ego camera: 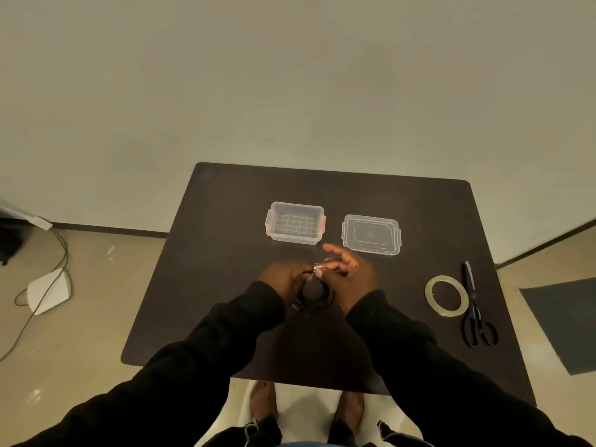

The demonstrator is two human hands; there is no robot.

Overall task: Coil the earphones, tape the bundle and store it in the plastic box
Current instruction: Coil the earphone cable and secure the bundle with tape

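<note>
The black earphones hang as a coiled bundle between my hands above the middle of the dark table. My left hand grips the coil's left side. My right hand pinches the top of the bundle, where a small shiny piece of tape shows between thumb and fingers; its index finger sticks out. The clear plastic box stands uncovered just beyond my hands. Its clear lid lies flat to the right of it.
A roll of clear tape lies at the right of the table, with black scissors beside it near the right edge. On the floor at left are a white device and cables. A dark mat lies on the floor at right.
</note>
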